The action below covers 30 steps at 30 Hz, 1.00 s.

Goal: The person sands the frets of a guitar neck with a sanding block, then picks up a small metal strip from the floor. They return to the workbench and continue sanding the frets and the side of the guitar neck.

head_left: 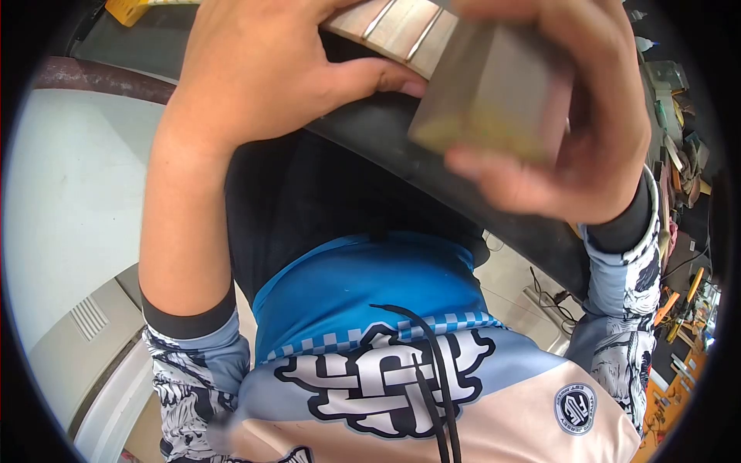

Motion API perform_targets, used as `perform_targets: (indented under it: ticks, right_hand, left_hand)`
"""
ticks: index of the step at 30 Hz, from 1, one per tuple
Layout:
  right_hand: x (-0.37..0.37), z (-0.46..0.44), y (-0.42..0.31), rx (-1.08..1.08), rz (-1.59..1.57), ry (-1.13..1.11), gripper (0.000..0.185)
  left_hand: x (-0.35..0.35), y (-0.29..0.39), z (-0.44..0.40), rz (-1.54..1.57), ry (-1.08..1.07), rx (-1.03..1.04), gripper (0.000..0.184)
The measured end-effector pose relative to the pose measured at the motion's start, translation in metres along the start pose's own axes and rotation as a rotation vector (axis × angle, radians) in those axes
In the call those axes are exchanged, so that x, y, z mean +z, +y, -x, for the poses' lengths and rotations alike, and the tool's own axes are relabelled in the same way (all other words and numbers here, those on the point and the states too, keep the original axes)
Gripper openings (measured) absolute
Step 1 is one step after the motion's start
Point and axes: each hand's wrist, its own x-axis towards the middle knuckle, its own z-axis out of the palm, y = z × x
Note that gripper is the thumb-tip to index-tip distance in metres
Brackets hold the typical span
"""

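Observation:
At the top of the head view lies a guitar neck (390,29), a pale wooden fretboard crossed by metal frets. My left hand (270,77) grips it, the thumb running along its near edge; the fingers pass out of view at the top. In my right hand (575,147) is a grey-brown sanding block (494,92) with a yellowish end, held between thumb and fingers. Motion blurs the block and that hand. The block covers the neck's right part, so I cannot tell whether its underside touches the frets.
A black work surface (386,147) runs beneath the neck. Several tools and wooden pieces (683,158) crowd the far right, with more hand tools on an orange-brown surface (679,393). A white panel (85,201) stands on the left. A yellow object (127,11) lies at top left.

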Motion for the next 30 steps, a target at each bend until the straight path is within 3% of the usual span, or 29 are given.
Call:
perform_targets:
  ticks: [4, 9, 13, 17, 21, 26, 30]
  right_hand:
    - [-0.006, 0.002, 0.027, 0.19, 0.035, 0.003, 0.062]
    - [0.0, -0.001, -0.005, 0.005, -0.025, -0.012, 0.062]
    - [-0.004, 0.004, 0.027, 0.21, 0.025, 0.006, 0.061]
    - [-0.002, -0.001, -0.004, 0.024, -0.043, -0.004, 0.061]
    - [-0.004, 0.005, 0.027, 0.211, 0.015, 0.023, 0.06]
    - [0.005, 0.002, -0.004, 0.024, -0.063, 0.043, 0.06]
    - [0.002, 0.007, 0.023, 0.172, -0.027, 0.072, 0.059]
  left_hand:
    - [0.005, -0.001, 0.0, 0.007, 0.06, 0.029, 0.066]
    - [-0.005, 0.001, -0.001, -0.077, -0.09, -0.063, 0.068]
    - [0.006, -0.003, 0.001, 0.039, 0.077, 0.048, 0.067]
    - [0.004, -0.006, -0.001, -0.018, 0.036, 0.032, 0.067]
    - [0.01, -0.01, 0.002, -0.017, 0.092, 0.074, 0.064]
    - [0.003, -0.003, -0.003, -0.062, -0.015, -0.015, 0.052]
    - [0.002, -0.004, -0.005, -0.028, 0.0, 0.003, 0.055]
